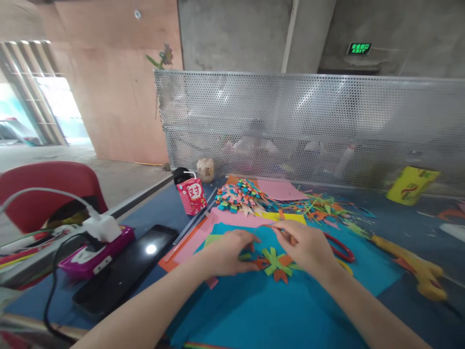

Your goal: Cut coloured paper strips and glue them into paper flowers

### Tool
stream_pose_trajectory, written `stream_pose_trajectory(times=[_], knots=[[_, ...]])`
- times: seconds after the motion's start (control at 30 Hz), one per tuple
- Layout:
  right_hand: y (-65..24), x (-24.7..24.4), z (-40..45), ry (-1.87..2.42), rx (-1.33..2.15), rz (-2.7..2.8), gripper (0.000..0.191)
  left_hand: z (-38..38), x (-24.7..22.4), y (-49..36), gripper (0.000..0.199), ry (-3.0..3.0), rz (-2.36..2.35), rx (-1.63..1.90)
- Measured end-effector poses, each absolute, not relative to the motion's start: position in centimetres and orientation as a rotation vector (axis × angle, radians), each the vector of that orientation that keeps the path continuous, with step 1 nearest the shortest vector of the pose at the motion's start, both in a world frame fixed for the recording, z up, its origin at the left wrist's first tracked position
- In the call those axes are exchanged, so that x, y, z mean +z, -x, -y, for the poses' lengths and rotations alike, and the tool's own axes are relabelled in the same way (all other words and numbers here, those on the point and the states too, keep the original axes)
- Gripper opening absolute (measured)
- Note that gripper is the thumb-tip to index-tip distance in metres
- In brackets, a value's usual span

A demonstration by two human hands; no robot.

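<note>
Hands [232, 249] curled, right [303, 242] pinching paper [268, 225], left's [232, 249] hold unclear; carton [192, 198] reads “对”, sign [359, 48] “EXIT”.

Can make out only a blur of the person [256, 145] behind the screen [308, 116]; see the red loop [350, 253] partly hidden by the right hand [307, 245], the chair [54, 182] cut off at the left edge

Both forearms angle inward; left hand [236, 252] and right hand [305, 245] nearly meet, fingers curled.

Blue sheet [283, 310]; pink-white drink carton [192, 196]; red chair [54, 189]; yellow glue gun [414, 264].
</note>
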State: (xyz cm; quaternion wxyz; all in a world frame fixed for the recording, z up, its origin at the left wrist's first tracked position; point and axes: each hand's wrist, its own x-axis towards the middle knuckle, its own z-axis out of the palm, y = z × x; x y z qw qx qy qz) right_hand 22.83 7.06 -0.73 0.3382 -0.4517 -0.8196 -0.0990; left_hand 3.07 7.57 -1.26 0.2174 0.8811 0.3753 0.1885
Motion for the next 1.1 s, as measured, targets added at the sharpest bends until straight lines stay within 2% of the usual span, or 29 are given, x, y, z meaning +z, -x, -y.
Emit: stream_pose_trajectory(times=[0.1,0.17,0.3,0.37,0.47,0.73,0.83,1.0,1.1], knots=[[-22.8,-0.9,-7.6,1.369,-0.079,2.045,0.019,-7.3,-1.8,-3.7,0.046,-2.602,-1.005,0.459],[-22.8,-1.0,-7.8,1.451,0.069,2.016,0.018,-7.4,-1.7,-3.7,0.039,-2.625,-1.01,0.437],[-22.9,-1.2,-8.1,1.506,0.23,1.998,0.018,-8.1,-1.4,-2.7,0.029,-2.445,-1.109,0.486],[-23.0,-1.3,-8.2,1.499,0.267,2.002,0.019,-8.4,-1.2,-2.2,0.035,-2.363,-1.114,0.512],[-23.0,-1.4,-8.4,1.52,0.315,1.997,0.019,-8.5,-1.0,-1.9,0.056,-2.342,-1.054,0.441],[-23.0,-1.2,-8.3,1.538,0.325,1.995,0.017,-8.6,-1.4,-1.9,0.053,-2.186,-1.034,0.39],[-23.2,-1.3,-8.4,1.532,0.394,1.956,0.017,-9.0,-1.4,-1.6,0.048,-2.157,-1.045,0.454],[-24.2,-1.7,-9.2,1.426,0.526,1.867,0.018,-9.6,-0.8,-1.8,0.024,-2.088,-1.056,0.65],[-24.6,-2.0,-9.7,1.381,0.544,1.865,0.023,-9.9,-0.6,-2.0,0.02,-1.929,-1.052,0.755]])
